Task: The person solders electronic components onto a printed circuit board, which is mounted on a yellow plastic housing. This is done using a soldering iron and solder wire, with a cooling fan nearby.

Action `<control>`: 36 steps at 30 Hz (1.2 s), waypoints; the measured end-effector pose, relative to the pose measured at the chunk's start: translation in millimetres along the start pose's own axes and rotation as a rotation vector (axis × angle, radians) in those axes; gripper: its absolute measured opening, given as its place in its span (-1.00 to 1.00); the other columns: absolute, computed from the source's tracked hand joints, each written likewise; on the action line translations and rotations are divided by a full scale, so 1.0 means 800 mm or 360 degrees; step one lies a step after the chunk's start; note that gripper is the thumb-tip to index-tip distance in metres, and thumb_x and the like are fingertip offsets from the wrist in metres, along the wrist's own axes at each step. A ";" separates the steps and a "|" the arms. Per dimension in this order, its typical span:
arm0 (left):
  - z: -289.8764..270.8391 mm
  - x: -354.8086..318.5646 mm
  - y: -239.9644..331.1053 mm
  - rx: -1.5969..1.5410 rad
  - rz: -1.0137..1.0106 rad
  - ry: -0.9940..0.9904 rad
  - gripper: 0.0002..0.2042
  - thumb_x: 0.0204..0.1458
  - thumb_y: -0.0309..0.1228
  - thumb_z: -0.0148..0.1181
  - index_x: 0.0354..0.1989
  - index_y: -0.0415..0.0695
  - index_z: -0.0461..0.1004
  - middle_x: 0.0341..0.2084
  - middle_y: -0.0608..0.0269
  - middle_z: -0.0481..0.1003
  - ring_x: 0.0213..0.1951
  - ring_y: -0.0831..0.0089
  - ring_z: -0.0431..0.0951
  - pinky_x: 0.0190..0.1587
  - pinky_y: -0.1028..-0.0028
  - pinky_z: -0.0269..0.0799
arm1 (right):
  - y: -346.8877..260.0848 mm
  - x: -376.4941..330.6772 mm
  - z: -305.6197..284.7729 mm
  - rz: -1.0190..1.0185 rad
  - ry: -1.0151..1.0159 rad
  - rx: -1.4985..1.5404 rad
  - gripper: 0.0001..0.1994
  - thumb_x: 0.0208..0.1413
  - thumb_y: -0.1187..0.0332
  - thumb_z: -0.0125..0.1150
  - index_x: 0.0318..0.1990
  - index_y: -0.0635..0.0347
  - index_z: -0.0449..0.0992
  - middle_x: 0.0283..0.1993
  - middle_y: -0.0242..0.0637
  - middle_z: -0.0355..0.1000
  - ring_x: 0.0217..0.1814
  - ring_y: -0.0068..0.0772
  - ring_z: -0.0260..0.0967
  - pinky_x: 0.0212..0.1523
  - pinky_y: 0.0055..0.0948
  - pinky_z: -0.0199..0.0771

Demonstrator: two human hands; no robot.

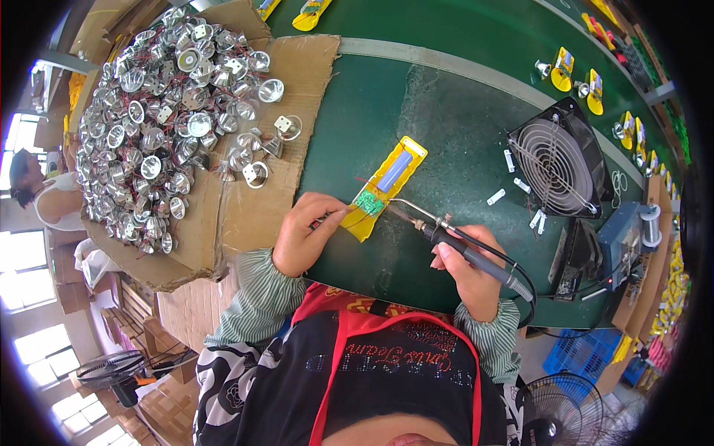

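On the green bench lies a yellow plastic housing (410,154), slanted, with a blue cylindrical battery (395,171) and a small green circuit board (369,202) in it. Thin red wires show around the board. My left hand (306,229) is closed in a pinch at the board's left edge; a small dark-and-red thing shows between its fingers, too hidden to name. A soldering iron (465,256) with a black-and-grey handle is gripped in my right hand (476,279). Its tip points left, close to the board, and a thin bent metal tube (416,206) alongside also reaches toward the board.
A large heap of silver reflector cups with wires (151,166) covers cardboard (297,82) at left. A square black fan (558,157) stands at right, with small white pieces (496,197) beside it. Behind are a blue box with a solder spool (651,223) and yellow housings (563,69).
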State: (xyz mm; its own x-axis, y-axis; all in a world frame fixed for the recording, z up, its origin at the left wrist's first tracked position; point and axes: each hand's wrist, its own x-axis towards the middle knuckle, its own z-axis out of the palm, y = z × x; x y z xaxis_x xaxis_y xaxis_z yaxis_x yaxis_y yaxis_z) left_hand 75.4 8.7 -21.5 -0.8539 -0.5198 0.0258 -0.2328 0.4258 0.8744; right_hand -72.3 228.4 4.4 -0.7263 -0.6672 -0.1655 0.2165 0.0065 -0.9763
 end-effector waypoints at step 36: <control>0.013 0.016 0.019 0.0565 0.0166 -0.0157 -0.92 -0.15 -0.52 0.22 -0.52 -0.23 0.44 -0.52 0.16 0.39 -0.38 0.20 0.41 -0.33 0.31 0.32 | 0.004 0.008 0.003 0.0034 -0.0058 -0.0061 -0.83 -0.02 0.57 0.22 -0.27 0.41 0.40 -0.44 -0.22 0.47 -0.47 -0.55 0.46 -0.44 -0.59 0.49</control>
State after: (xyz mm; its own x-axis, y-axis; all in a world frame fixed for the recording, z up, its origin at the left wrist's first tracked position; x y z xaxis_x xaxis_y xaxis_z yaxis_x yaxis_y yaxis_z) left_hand 56.4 16.3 -12.9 -0.9181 -0.3939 0.0441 -0.2743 0.7118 0.6466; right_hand -75.0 222.4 0.6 -0.6974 -0.6933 -0.1816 0.2057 0.0491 -0.9774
